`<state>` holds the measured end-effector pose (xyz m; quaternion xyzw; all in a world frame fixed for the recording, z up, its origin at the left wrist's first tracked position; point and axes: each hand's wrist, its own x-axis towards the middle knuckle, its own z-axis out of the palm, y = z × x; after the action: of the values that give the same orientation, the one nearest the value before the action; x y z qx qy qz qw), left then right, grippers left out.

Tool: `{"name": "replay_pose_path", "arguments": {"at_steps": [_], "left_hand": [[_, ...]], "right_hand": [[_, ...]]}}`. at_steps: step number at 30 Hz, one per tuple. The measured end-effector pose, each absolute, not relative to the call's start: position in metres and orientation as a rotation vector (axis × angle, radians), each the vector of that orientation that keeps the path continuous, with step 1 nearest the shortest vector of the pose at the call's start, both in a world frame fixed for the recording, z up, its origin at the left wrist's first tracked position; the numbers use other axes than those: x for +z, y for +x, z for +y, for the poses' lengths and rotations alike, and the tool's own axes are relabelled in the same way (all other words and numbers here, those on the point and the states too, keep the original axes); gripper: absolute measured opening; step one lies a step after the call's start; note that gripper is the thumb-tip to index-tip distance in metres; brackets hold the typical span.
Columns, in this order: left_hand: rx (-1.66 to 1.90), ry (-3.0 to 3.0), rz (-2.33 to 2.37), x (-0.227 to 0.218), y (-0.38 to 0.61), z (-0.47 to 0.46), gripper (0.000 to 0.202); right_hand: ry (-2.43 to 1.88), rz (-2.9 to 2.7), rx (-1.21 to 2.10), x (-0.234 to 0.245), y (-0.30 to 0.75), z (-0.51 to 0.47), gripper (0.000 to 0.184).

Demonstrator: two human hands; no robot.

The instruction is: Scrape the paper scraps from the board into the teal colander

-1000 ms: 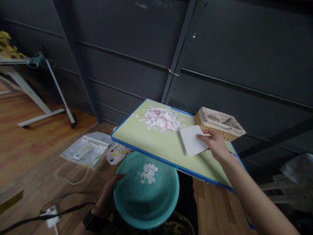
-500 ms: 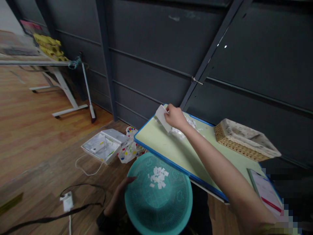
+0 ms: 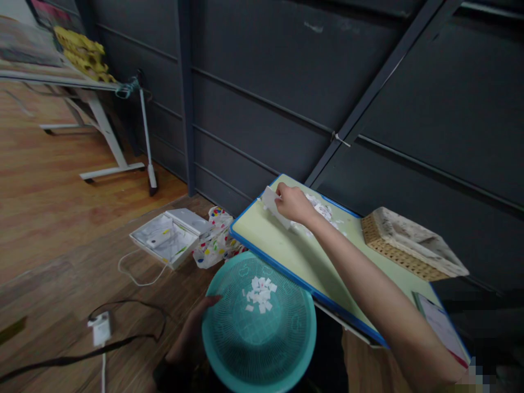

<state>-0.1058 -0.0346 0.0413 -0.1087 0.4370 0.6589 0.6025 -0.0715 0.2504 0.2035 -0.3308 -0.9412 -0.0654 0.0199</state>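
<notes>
My right hand (image 3: 295, 204) is closed on a flat white card (image 3: 275, 206), held at a tilt with its lower edge close to the far-left part of the pale green tabletop (image 3: 262, 232). Just beside and behind that hand lies a heap of small white paper scraps (image 3: 321, 208). With my left hand (image 3: 197, 323) I grip the left rim of a turquoise plastic basket (image 3: 282, 349), thumb over the edge; the other fingers are hidden. Several white paper pieces (image 3: 261, 295) lie in the bottom of the basket, which sits below the table's front edge.
A lined wicker basket (image 3: 403, 251) and a clipboard (image 3: 440, 322) rest on the table's right part. An open white box (image 3: 164, 240) and a dotted plastic bag (image 3: 215, 240) lie on the floor, near a power strip (image 3: 100, 328) with cables. A dark panel wall (image 3: 254, 76) stands behind.
The view has shifted slightly. My right hand and the card have lowered a little toward the tabletop near the scraps. My left hand keeps its hold on the turquoise basket.
</notes>
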Motion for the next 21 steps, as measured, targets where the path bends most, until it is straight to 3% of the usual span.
{"name": "replay_pose_path", "arguments": {"at_steps": [14,21], "left_hand": [[1.533,-0.325,1.132,0.03,-0.12,-0.042,0.042],[1.595,-0.327,1.183,0.037,-0.125,-0.041,0.02]], "right_hand": [[-0.973,-2.961,-0.266,0.201,-0.065,0.236,0.029],[-0.837,-3.026,-0.15,0.2,-0.009,0.211,0.024]]}}
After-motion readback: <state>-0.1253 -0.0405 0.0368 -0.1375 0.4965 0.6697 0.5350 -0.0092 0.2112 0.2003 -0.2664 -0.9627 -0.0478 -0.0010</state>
